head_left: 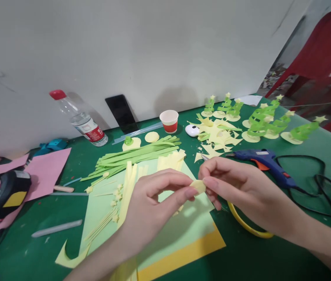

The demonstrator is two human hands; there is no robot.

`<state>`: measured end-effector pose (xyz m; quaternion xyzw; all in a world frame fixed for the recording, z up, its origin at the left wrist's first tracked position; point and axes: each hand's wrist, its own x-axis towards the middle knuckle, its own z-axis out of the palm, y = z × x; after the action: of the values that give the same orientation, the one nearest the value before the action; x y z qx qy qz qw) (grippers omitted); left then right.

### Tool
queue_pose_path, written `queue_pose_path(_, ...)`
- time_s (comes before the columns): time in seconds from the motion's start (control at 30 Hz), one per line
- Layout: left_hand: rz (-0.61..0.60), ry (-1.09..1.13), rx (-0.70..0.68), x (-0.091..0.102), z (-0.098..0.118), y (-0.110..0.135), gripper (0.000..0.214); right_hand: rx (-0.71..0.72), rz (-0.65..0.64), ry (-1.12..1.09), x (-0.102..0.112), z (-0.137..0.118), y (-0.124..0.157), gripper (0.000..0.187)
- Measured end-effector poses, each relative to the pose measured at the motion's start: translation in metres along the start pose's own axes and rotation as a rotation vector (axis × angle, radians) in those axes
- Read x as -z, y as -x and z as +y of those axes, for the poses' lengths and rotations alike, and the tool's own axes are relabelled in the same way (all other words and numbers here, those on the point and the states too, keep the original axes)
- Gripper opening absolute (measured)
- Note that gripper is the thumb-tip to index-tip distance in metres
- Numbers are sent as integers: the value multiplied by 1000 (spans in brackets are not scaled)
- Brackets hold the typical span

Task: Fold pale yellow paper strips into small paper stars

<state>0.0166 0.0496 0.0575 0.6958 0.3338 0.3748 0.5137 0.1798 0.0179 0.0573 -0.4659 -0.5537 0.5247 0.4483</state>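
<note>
Above the green sheet, both hands meet at a small pale yellow paper piece. My left hand pinches it between thumb and fingers from the left. On the other side, my right hand has its thumb and fingers closed at the piece's right edge. Scissors with a yellow handle show below my right palm, and a metal tip peeks out above its fingers; the hand hides their middle. Under my hands, the light green sheet carries yellow paper strips and several tiny folded stars.
Green strips, a paper cup, a water bottle and a phone line the back. Yellow scraps lie near a blue glue gun with its black cable. Several spiral paper trees stand at right. Pink paper lies left.
</note>
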Motion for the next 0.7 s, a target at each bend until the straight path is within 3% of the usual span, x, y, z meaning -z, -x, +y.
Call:
queue_pose_path(0.13, -38, 150, 194, 1, 0, -3, 11, -61, -108, -112, 5, 3, 2, 15)
queue_pose_path(0.27, -120, 160, 295, 2, 0, -5, 7, 23, -131, 66, 9, 5, 3, 21)
queue_pose_path(0.47, -314, -100, 141, 5, 4, -3, 28, 127, -219, 126, 10, 10, -2, 22)
queue_pose_path(0.7, -292, -141, 143, 6, -3, 10, 28, 82, -372, 46, 8, 20, -6, 22)
